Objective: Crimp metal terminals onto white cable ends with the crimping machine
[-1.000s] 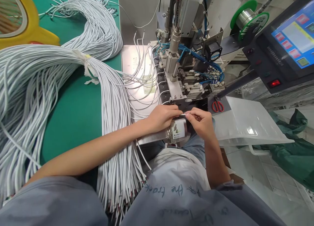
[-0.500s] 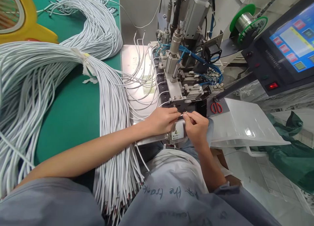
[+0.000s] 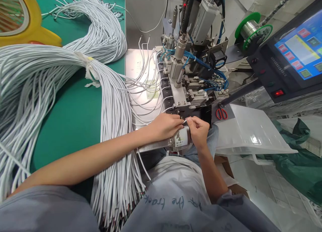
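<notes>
At the grey metal machine's (image 3: 176,69) near side, left hand (image 3: 169,126) and right hand (image 3: 198,128) pinched a thin white cable (image 3: 185,121), seemingly adjusting it; next called for steadiness.

Grey wall (image 3: 148,7), green tabletop (image 3: 75,114) — pale floor (image 3: 259,195) lies right.

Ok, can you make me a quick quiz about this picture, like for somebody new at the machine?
1. True or false: the left hand and the right hand both hold a white cable.
2. Pick one. The spool is rimmed in: A) red, B) green, C) yellow.
3. Fill the gap: the red-handled scissors lie nearer the ____ hand.

Key: 1. True. 2. B. 3. Right.
</notes>
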`<state>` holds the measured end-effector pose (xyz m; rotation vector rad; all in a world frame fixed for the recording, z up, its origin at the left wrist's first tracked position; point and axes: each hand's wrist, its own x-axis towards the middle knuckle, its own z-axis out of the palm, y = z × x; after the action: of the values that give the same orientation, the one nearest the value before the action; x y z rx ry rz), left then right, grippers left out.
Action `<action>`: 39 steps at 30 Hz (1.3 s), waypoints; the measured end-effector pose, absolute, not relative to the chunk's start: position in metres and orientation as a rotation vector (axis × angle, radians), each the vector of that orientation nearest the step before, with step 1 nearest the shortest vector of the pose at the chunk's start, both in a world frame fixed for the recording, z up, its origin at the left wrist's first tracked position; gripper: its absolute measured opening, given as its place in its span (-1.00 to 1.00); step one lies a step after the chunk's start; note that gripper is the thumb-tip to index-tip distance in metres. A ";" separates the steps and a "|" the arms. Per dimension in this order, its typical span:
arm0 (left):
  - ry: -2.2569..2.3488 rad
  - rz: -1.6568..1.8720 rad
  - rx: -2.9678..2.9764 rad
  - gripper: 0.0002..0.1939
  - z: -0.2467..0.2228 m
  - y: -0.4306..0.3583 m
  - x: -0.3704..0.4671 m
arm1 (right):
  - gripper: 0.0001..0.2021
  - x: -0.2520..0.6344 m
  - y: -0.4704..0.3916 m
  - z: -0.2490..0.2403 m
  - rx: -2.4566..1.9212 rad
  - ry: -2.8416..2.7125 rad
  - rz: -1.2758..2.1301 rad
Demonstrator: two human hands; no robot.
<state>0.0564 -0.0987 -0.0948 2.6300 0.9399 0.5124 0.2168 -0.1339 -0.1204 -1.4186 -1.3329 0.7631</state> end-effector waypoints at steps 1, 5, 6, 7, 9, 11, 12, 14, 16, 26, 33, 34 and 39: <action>0.983 0.439 2.650 -0.74 -0.095 -0.097 0.056 | -0.74 0.220 -0.132 -0.123 -1.433 -1.325 0.800; 1.121 0.161 2.691 -0.72 -0.097 -0.093 0.056 | -0.79 0.233 -0.119 -0.134 -1.462 -1.260 0.992; 1.133 0.115 2.690 -0.72 -0.097 -0.092 0.056 | -0.79 0.235 -0.117 -0.137 -1.460 -1.243 1.052; 1.145 0.079 2.687 -0.71 -0.097 -0.092 0.056 | -0.79 0.235 -0.115 -0.139 -1.457 -1.227 1.105; 1.162 0.021 2.684 -0.71 -0.096 -0.091 0.057 | -0.79 0.234 -0.112 -0.141 -1.454 -1.196 1.168; 1.164 -0.028 2.684 -0.71 -0.095 -0.092 0.057 | -0.79 0.232 -0.110 -0.142 -1.462 -1.170 1.178; 1.159 -0.041 2.687 -0.71 -0.094 -0.092 0.057 | -0.79 0.231 -0.110 -0.142 -1.468 -1.163 1.178; 1.147 -0.039 2.701 -0.68 -0.093 -0.092 0.057 | -0.79 0.230 -0.109 -0.142 -1.472 -1.156 1.188; 1.135 -0.022 2.720 -0.63 -0.092 -0.093 0.056 | -0.79 0.229 -0.108 -0.142 -1.461 -1.154 1.216; 1.042 -0.048 2.747 -0.59 -0.088 -0.095 0.056 | -0.78 0.230 -0.108 -0.138 -1.462 -1.230 1.244; 1.055 -0.035 2.748 -0.60 -0.093 -0.094 0.056 | -0.77 0.231 -0.104 -0.139 -1.479 -1.283 1.259; 1.064 -0.046 2.750 -0.60 -0.093 -0.094 0.056 | -0.76 0.231 -0.104 -0.140 -1.482 -1.281 1.265; 1.109 -0.092 2.753 -0.61 -0.093 -0.092 0.057 | -0.76 0.229 -0.102 -0.141 -1.462 -1.236 1.318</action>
<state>0.0567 -0.0924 -0.0926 2.7530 1.1087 -0.0925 0.2295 -0.1019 -0.1408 -1.4618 -1.2364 1.3183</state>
